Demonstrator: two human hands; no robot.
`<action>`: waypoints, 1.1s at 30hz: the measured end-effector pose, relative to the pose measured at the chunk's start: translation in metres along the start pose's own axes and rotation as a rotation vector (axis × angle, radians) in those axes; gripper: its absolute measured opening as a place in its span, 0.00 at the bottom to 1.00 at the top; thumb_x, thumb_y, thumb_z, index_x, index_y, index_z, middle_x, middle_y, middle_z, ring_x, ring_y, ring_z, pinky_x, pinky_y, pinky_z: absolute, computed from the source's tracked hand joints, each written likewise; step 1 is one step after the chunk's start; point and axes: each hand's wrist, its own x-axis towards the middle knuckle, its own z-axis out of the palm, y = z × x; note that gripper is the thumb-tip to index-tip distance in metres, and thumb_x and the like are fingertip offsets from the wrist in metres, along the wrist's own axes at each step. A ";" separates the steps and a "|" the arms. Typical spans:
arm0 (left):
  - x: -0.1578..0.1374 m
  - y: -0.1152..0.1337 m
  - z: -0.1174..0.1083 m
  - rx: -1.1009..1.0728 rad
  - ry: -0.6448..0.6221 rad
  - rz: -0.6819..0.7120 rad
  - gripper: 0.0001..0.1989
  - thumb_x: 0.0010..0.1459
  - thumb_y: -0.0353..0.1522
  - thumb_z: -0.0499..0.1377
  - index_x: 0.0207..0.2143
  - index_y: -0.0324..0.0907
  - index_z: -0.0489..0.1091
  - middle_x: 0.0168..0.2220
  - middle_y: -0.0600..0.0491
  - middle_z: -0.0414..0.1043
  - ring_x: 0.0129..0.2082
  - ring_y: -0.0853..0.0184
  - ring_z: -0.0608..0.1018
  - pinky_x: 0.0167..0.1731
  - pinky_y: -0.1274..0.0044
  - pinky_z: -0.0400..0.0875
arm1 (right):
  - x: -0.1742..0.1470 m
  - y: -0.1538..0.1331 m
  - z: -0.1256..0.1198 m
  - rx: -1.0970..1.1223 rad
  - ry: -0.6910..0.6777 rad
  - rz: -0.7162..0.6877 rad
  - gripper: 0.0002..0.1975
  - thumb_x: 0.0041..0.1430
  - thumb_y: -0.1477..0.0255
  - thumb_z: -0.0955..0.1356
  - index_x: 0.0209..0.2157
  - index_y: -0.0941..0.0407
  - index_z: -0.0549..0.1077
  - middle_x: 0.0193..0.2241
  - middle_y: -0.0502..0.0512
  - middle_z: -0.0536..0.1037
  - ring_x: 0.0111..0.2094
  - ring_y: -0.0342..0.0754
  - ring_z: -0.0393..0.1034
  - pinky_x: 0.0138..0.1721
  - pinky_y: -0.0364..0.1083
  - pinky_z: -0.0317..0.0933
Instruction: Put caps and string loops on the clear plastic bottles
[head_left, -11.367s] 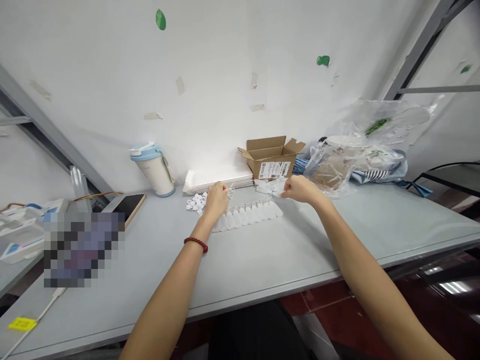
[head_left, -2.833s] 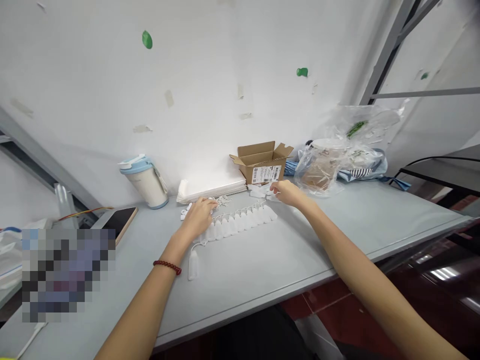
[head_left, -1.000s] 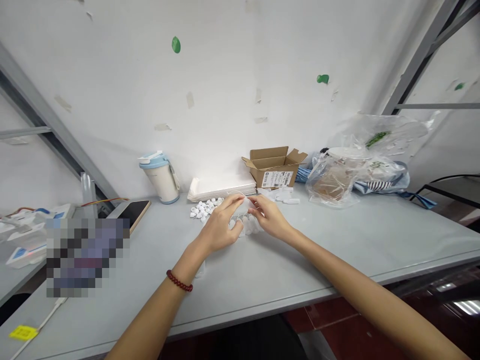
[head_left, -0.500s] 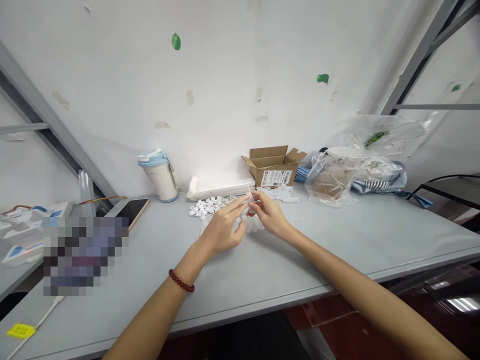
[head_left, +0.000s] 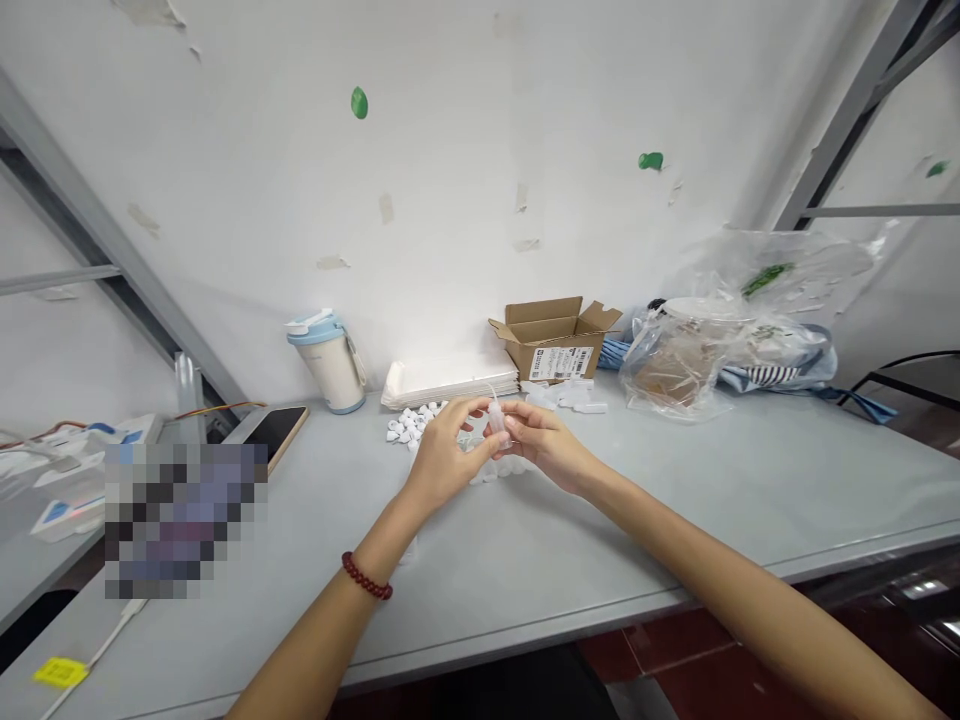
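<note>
Over the grey table (head_left: 675, 520), both my hands meet on one small translucent plastic bottle (head_left: 496, 420). My left hand (head_left: 442, 460), with a red bead bracelet on its wrist, pinches the bottle from the left. My right hand (head_left: 544, 443) grips it from the right. Beneath the hands lies a row of similar small white bottles (head_left: 499, 468), mostly hidden. A pile of small white caps (head_left: 409, 424) sits just left of my left hand. Loose bottles (head_left: 574, 396) lie beyond my right hand.
At the back stand a white-and-blue mug (head_left: 330, 364), a stack of white sheets (head_left: 448, 380), an open cardboard box (head_left: 555, 338) and clear plastic bags (head_left: 720, 330). A phone (head_left: 276, 432) and a blurred patch (head_left: 184, 515) lie to the left.
My hands left the cap pile and the loose bottles and came together at the middle. They now hold one bottle slightly higher and nearer than half a second ago.
</note>
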 end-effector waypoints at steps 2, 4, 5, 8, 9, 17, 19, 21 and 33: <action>-0.001 0.001 0.000 0.058 -0.024 0.031 0.19 0.52 0.36 0.62 0.47 0.44 0.68 0.47 0.48 0.71 0.46 0.61 0.74 0.42 0.69 0.72 | 0.000 0.001 0.000 0.071 0.023 0.025 0.15 0.52 0.64 0.71 0.40 0.57 0.72 0.33 0.54 0.75 0.33 0.44 0.69 0.38 0.47 0.65; -0.001 0.001 0.000 0.110 -0.057 0.073 0.22 0.52 0.37 0.62 0.50 0.44 0.66 0.49 0.46 0.69 0.49 0.59 0.72 0.45 0.66 0.70 | 0.001 0.001 0.000 0.117 0.031 0.051 0.15 0.52 0.65 0.71 0.40 0.57 0.72 0.32 0.54 0.75 0.32 0.43 0.69 0.38 0.45 0.64; -0.001 0.000 0.001 0.137 -0.072 0.096 0.24 0.52 0.37 0.62 0.51 0.44 0.65 0.50 0.46 0.68 0.50 0.58 0.71 0.47 0.65 0.69 | 0.001 0.002 0.000 0.135 0.031 0.065 0.15 0.52 0.65 0.71 0.40 0.58 0.73 0.31 0.54 0.75 0.31 0.43 0.69 0.37 0.45 0.63; -0.002 -0.005 0.002 0.211 -0.079 0.149 0.26 0.53 0.38 0.62 0.53 0.44 0.62 0.51 0.46 0.67 0.52 0.58 0.69 0.51 0.63 0.66 | 0.002 0.002 -0.001 0.162 0.029 0.088 0.14 0.52 0.65 0.70 0.39 0.58 0.73 0.30 0.53 0.75 0.30 0.43 0.69 0.36 0.45 0.63; -0.003 -0.006 0.002 0.233 -0.071 0.163 0.26 0.53 0.38 0.62 0.54 0.44 0.62 0.51 0.46 0.66 0.52 0.58 0.69 0.51 0.63 0.66 | 0.002 0.003 -0.001 0.155 0.026 0.090 0.14 0.53 0.65 0.70 0.39 0.58 0.72 0.30 0.53 0.75 0.30 0.43 0.69 0.36 0.45 0.63; -0.004 -0.006 -0.001 0.512 -0.080 0.362 0.18 0.55 0.32 0.58 0.49 0.38 0.63 0.45 0.44 0.67 0.46 0.56 0.69 0.44 0.65 0.69 | 0.003 0.008 -0.002 -0.384 0.114 -0.053 0.16 0.57 0.62 0.66 0.43 0.57 0.67 0.27 0.51 0.74 0.31 0.45 0.69 0.37 0.49 0.64; -0.003 -0.006 -0.001 0.561 -0.073 0.389 0.17 0.55 0.31 0.57 0.47 0.37 0.64 0.44 0.43 0.67 0.45 0.56 0.69 0.43 0.65 0.69 | 0.002 0.012 -0.001 -0.550 0.190 -0.125 0.17 0.56 0.62 0.66 0.44 0.57 0.65 0.28 0.51 0.73 0.30 0.45 0.69 0.35 0.48 0.64; -0.003 -0.006 -0.001 0.604 -0.067 0.409 0.16 0.55 0.31 0.56 0.47 0.36 0.64 0.44 0.43 0.68 0.44 0.55 0.69 0.42 0.65 0.69 | 0.002 0.016 0.000 -0.638 0.236 -0.178 0.17 0.55 0.63 0.66 0.43 0.56 0.64 0.28 0.51 0.73 0.30 0.45 0.69 0.33 0.47 0.65; -0.004 -0.007 0.001 0.485 -0.052 0.442 0.17 0.59 0.30 0.55 0.51 0.40 0.62 0.46 0.44 0.68 0.46 0.58 0.69 0.43 0.65 0.70 | 0.003 0.006 0.001 -0.216 0.140 -0.047 0.18 0.50 0.61 0.71 0.39 0.57 0.68 0.29 0.52 0.76 0.33 0.49 0.75 0.38 0.51 0.68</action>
